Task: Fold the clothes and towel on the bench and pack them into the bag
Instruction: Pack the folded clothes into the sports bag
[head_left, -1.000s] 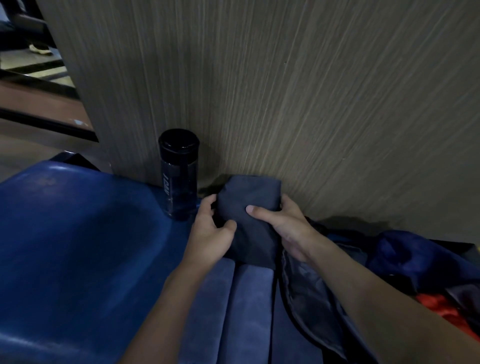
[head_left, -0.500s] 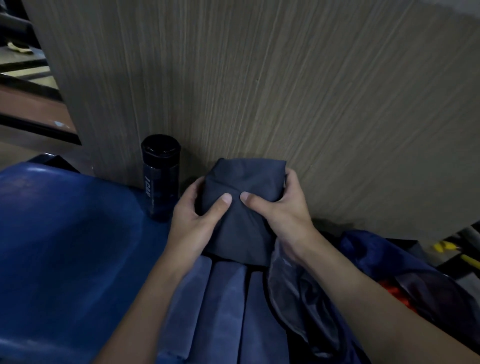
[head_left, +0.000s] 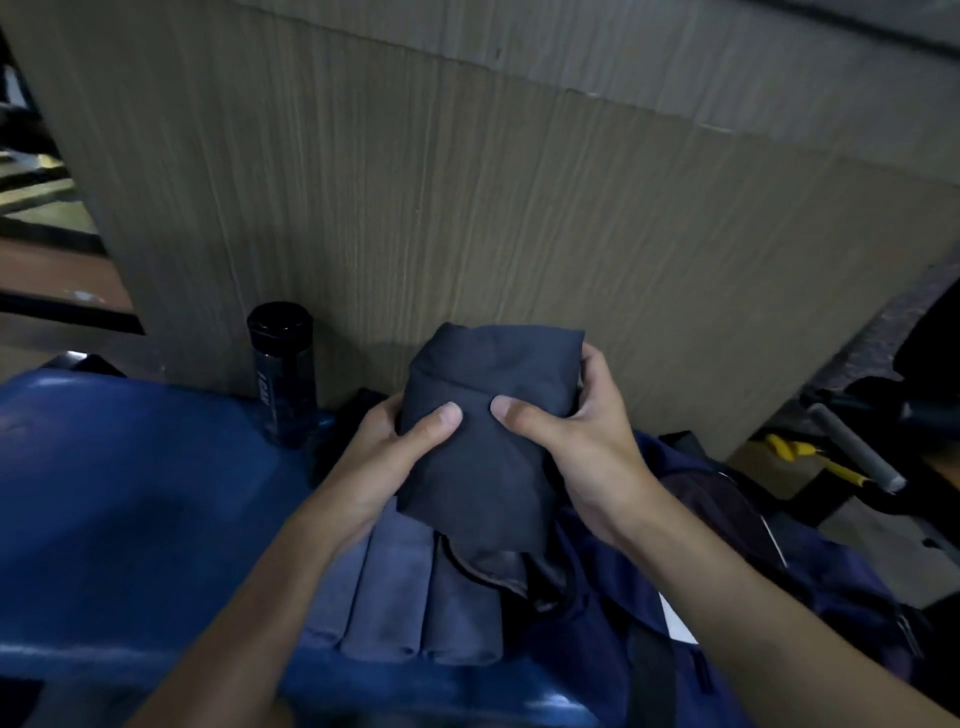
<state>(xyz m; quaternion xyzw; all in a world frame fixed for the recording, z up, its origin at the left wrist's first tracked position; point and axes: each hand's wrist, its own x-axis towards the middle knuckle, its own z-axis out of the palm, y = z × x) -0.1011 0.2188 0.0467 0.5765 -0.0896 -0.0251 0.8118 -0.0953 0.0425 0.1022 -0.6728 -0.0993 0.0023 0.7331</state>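
A dark navy folded garment (head_left: 488, 410) is held up in front of the wooden panel, above the bench. My left hand (head_left: 395, 452) grips its left side with the thumb on top. My right hand (head_left: 582, 447) grips its right side, fingers wrapped around the far edge. Below it, a grey-blue folded towel (head_left: 395, 597) lies on the blue bench (head_left: 130, 493). The dark blue bag (head_left: 737, 571) sits open at the right, its mouth just under the garment's lower edge.
A dark water bottle (head_left: 283, 371) stands upright at the back of the bench against the wooden panel (head_left: 467, 208). At the far right, a yellow-handled tool (head_left: 810, 460) and a grey bar (head_left: 852, 449) lie on the floor.
Both hands have lifted the folded garment off the bench and carried it slightly right, toward the bag. My view has shifted right, showing more of the floor.
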